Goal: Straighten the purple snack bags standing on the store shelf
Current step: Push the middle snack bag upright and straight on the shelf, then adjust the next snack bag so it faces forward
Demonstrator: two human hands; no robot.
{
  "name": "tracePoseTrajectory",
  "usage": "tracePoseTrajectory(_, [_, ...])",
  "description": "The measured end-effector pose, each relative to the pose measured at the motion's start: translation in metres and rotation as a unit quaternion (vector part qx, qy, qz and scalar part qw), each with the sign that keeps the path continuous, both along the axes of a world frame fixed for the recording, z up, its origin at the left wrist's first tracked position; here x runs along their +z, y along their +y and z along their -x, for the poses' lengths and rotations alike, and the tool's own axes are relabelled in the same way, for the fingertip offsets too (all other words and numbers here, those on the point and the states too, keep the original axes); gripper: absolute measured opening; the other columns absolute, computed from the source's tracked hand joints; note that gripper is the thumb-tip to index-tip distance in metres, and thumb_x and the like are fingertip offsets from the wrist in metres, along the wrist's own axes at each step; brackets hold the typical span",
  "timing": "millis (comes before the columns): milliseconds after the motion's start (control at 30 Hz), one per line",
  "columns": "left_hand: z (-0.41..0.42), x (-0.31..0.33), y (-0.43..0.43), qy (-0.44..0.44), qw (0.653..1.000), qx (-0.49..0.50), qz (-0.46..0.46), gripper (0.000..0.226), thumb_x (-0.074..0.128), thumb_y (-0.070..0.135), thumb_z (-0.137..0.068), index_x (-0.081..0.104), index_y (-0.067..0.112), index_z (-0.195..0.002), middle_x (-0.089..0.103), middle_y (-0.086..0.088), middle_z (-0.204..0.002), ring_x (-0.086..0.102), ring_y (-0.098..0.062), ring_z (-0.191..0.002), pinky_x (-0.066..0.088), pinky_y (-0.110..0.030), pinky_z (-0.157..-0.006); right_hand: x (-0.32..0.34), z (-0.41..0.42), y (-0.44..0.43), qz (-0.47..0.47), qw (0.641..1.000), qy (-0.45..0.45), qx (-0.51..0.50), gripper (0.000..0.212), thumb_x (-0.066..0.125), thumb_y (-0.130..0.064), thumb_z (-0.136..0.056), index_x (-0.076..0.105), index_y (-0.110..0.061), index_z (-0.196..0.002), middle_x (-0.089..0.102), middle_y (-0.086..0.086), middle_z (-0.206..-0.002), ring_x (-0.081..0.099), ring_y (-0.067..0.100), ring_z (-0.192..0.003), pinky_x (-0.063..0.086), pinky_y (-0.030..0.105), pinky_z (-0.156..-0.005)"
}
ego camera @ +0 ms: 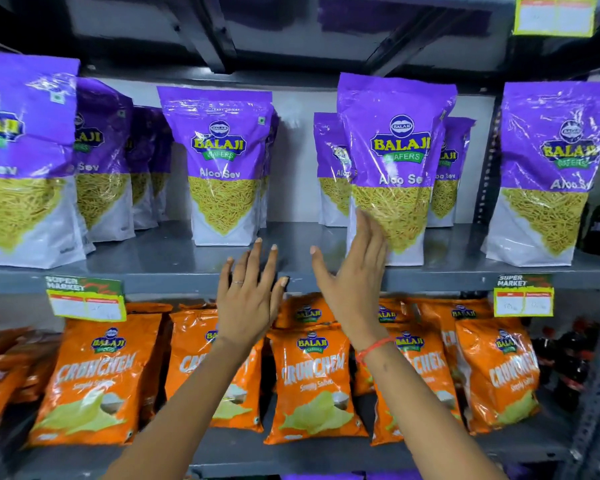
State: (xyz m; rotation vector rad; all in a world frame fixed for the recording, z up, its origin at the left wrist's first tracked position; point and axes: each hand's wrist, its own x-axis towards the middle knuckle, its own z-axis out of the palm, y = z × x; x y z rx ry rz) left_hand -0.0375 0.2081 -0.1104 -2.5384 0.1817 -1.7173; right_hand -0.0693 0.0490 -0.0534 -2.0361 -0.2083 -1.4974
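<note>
Several purple snack bags stand in rows on the grey shelf [174,258]. One front bag [222,164] stands left of centre, another [395,161] right of centre and tilted slightly left. More purple bags stand at the far left [25,161] and far right [555,168]. My left hand [248,299] is raised with straight spread fingers in front of the shelf edge, holding nothing. My right hand [354,275] is open, its fingers overlapping the lower left side of the right-of-centre bag; whether they touch it I cannot tell.
Orange snack bags [312,379] fill the shelf below. Yellow price tags [87,299] [523,296] hang on the shelf edge, and another tag [555,13] hangs above. Dark bottles [568,362] stand at the right. A metal upright [489,161] divides the shelf.
</note>
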Motion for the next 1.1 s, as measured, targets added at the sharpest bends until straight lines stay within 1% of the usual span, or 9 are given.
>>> tracePoseTrajectory(133, [0.003,0.001,0.055,-0.012,1.0,-0.004,0.0,0.048,0.034,0.039,-0.101,0.054,0.011,-0.135,0.052,-0.016,-0.138,0.051,-0.031,-0.121,0.036,-0.048,-0.103,0.004,-0.009,0.046,0.003,0.999,0.04,0.016,0.078,0.053,-0.048,-0.081,0.033,-0.004,-0.142,0.046,0.02,-0.138,0.043,0.036,-0.127,0.031,0.042,-0.109])
tracePoseTrajectory(267, [0.01,0.0,0.094,-0.008,1.0,-0.016,-0.005,0.05,0.03,0.039,-0.103,0.051,0.009,-0.137,0.053,-0.017,-0.138,0.053,-0.032,-0.121,0.037,-0.049,-0.104,0.013,-0.029,0.082,-0.012,0.994,0.104,0.029,0.087,0.046,-0.056,-0.075,0.032,-0.003,-0.143,0.047,0.022,-0.134,0.044,0.038,-0.125,0.039,0.049,-0.106])
tracePoseTrajectory(300, [0.01,0.0,0.113,-0.01,1.0,-0.018,-0.009,0.051,0.029,0.039,-0.103,0.05,0.009,-0.139,0.053,-0.017,-0.138,0.053,-0.032,-0.121,0.037,-0.049,-0.104,0.017,-0.033,0.102,-0.011,0.991,0.127,0.031,0.089,0.049,-0.056,-0.075,0.031,-0.003,-0.144,0.046,0.023,-0.135,0.043,0.039,-0.126,0.039,0.05,-0.106])
tracePoseTrajectory(400, [0.01,0.005,0.152,-0.015,1.0,-0.018,-0.014,0.052,0.029,0.041,-0.103,0.047,0.009,-0.141,0.053,-0.016,-0.138,0.051,-0.031,-0.123,0.035,-0.048,-0.106,0.03,-0.047,0.144,-0.013,0.978,0.202,0.043,0.096,0.067,-0.049,-0.076,0.022,-0.002,-0.146,0.041,0.022,-0.141,0.038,0.037,-0.131,0.034,0.051,-0.108])
tracePoseTrajectory(500, [0.01,0.001,0.175,-0.023,1.0,-0.006,-0.006,0.054,0.03,0.044,-0.103,0.047,0.01,-0.141,0.052,-0.016,-0.138,0.051,-0.032,-0.125,0.031,-0.048,-0.108,0.043,-0.064,0.17,-0.06,0.967,0.239,0.067,0.112,0.076,-0.05,-0.068,0.016,0.001,-0.147,0.041,0.024,-0.14,0.038,0.038,-0.131,0.034,0.049,-0.108])
tracePoseTrajectory(600, [0.008,-0.001,0.191,-0.039,0.999,-0.003,-0.02,0.054,0.03,0.044,-0.102,0.047,0.011,-0.141,0.051,-0.016,-0.14,0.051,-0.032,-0.124,0.031,-0.047,-0.107,0.058,-0.079,0.19,-0.109,0.958,0.254,0.071,0.131,0.082,-0.057,-0.056,0.009,0.0,-0.148,0.043,0.025,-0.139,0.041,0.038,-0.13,0.036,0.049,-0.108])
tracePoseTrajectory(700, [0.006,-0.002,0.193,-0.056,0.998,-0.009,-0.022,0.052,0.028,0.043,-0.102,0.046,0.012,-0.14,0.052,-0.014,-0.14,0.05,-0.031,-0.123,0.032,-0.047,-0.105,0.069,-0.089,0.203,-0.141,0.952,0.263,0.064,0.141,0.083,-0.06,-0.05,0.002,-0.002,-0.149,0.042,0.024,-0.141,0.042,0.036,-0.13,0.037,0.05,-0.108])
tracePoseTrajectory(900, [0.004,-0.004,0.194,-0.062,0.997,-0.02,-0.028,0.051,0.03,0.043,-0.102,0.042,0.013,-0.141,0.05,-0.013,-0.142,0.048,-0.03,-0.124,0.033,-0.047,-0.103,0.072,-0.1,0.21,-0.15,0.947,0.276,0.059,0.141,0.086,-0.052,-0.052,-0.005,-0.004,-0.149,0.037,0.024,-0.143,0.041,0.039,-0.131,0.03,0.059,-0.11])
tracePoseTrajectory(1100, [0.004,-0.003,0.193,-0.061,0.998,-0.019,-0.025,0.05,0.03,0.042,-0.101,0.043,0.012,-0.14,0.05,-0.013,-0.143,0.047,-0.029,-0.126,0.032,-0.047,-0.103,0.07,-0.095,0.199,-0.161,0.952,0.255,0.056,0.135,0.086,-0.051,-0.053,0.0,-0.01,-0.15,0.041,0.023,-0.139,0.045,0.04,-0.127,0.033,0.059,-0.109])
